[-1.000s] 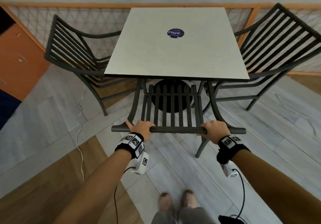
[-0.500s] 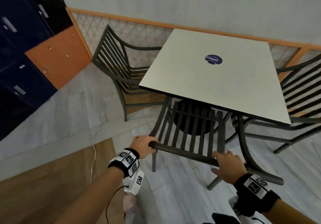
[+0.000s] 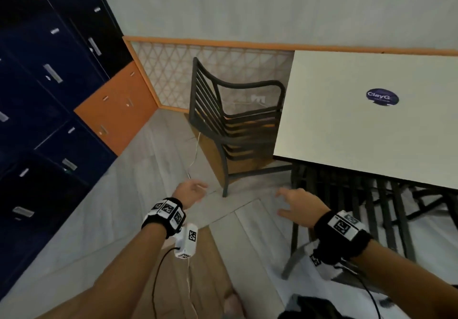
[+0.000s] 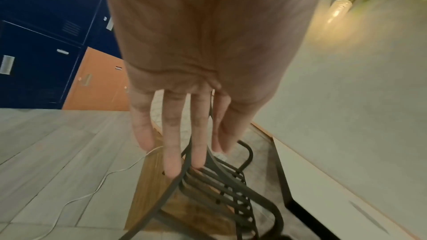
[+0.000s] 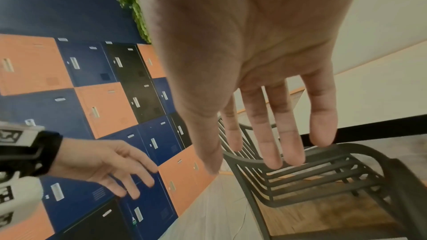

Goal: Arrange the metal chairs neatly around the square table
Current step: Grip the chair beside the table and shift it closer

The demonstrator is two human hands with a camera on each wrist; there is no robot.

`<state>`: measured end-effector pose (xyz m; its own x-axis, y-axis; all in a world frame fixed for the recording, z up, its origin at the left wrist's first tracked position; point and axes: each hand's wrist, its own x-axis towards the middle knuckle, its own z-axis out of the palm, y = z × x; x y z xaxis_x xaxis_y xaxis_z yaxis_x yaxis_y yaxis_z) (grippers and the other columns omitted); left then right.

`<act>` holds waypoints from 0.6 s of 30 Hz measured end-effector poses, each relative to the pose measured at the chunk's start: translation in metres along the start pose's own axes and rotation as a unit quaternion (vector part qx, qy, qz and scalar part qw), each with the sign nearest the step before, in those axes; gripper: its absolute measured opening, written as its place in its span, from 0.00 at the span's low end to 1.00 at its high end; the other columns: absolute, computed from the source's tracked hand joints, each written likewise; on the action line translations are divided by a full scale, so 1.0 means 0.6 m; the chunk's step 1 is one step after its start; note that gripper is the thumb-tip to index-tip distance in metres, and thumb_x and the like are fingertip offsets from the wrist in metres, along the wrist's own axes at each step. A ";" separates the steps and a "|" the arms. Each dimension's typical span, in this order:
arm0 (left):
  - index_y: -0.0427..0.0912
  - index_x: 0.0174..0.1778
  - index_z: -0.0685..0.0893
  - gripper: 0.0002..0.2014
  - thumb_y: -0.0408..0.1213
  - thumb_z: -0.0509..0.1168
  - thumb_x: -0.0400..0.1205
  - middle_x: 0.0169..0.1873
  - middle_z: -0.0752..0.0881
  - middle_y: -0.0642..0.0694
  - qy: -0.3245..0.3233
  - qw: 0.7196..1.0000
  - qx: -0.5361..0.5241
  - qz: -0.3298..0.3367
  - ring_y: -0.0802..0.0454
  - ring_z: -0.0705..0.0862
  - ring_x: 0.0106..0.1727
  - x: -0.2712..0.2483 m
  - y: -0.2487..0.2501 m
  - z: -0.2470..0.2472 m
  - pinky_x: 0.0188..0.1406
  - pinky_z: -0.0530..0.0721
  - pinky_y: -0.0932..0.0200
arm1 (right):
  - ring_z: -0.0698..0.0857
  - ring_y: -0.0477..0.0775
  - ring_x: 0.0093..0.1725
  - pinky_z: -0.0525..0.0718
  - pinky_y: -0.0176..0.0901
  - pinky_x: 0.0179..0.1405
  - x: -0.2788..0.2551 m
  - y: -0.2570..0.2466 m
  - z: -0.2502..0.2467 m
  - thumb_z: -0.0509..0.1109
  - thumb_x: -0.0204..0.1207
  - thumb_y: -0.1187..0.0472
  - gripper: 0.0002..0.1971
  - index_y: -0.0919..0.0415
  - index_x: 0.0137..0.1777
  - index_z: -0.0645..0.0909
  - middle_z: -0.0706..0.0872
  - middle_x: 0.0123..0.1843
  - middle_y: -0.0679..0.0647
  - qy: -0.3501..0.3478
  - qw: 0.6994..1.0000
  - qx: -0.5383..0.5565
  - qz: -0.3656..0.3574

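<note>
Hands first: my left hand (image 3: 190, 191) and right hand (image 3: 296, 206) both hung spread and empty, held out toward the metal chair (image 3: 231, 125) at the left side of the square surface (image 3: 347, 130). I judged its slatted frame stiff, fairly heavy and hard; the curved top rail looked the best hold. Blue lockers (image 3: 47, 100) stood far left.

Left hand (image 4: 203, 46): palm toward the camera, fingers (image 4: 172, 145) straight and spread, holding nothing.
Metal chair (image 4: 221, 187): dark slatted frame below the fingertips, curved armrest, standing beside the table.
Table (image 4: 342, 194): pale top with dark edge, lower right.
Cable (image 4: 92, 191): white, trailing over the grey plank floor.
Lockers (image 4: 41, 46): blue, one orange door.
Lamp (image 4: 338, 7): lit, upper right, under green foliage.
</note>
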<state>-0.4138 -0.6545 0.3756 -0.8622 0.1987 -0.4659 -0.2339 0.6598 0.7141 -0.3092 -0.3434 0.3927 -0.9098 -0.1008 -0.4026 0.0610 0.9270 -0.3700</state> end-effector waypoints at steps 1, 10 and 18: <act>0.37 0.56 0.85 0.11 0.26 0.65 0.79 0.45 0.86 0.39 0.020 1.000 -0.006 -0.006 0.41 0.84 0.51 0.023 -0.002 -0.021 0.57 0.85 0.48 | 0.82 0.62 0.60 0.81 0.52 0.56 0.030 -0.017 0.003 0.67 0.73 0.44 0.23 0.47 0.67 0.70 0.83 0.61 0.59 -0.006 1.000 0.002 0.005; 0.41 0.75 0.69 0.32 0.38 0.71 0.74 0.65 0.83 0.32 0.080 0.990 -0.089 -0.078 0.33 0.83 0.64 0.308 0.036 -0.120 0.66 0.81 0.37 | 0.81 0.66 0.62 0.82 0.54 0.57 0.329 -0.065 -0.005 0.67 0.75 0.53 0.23 0.56 0.69 0.69 0.83 0.63 0.64 0.019 0.996 0.066 0.054; 0.45 0.66 0.70 0.35 0.58 0.69 0.68 0.66 0.80 0.35 0.143 0.951 -0.251 -0.111 0.35 0.80 0.69 0.523 0.030 -0.102 0.67 0.80 0.33 | 0.77 0.68 0.67 0.80 0.58 0.63 0.606 0.008 -0.004 0.67 0.75 0.58 0.31 0.61 0.76 0.60 0.74 0.71 0.65 0.007 0.985 0.053 0.162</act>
<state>-0.7161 -0.6247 0.2746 -0.8369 -0.1579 -0.5240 -0.5471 0.2182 0.8081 -0.6407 -0.3745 0.2467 -0.8408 0.1999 -0.5031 0.3913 0.8665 -0.3098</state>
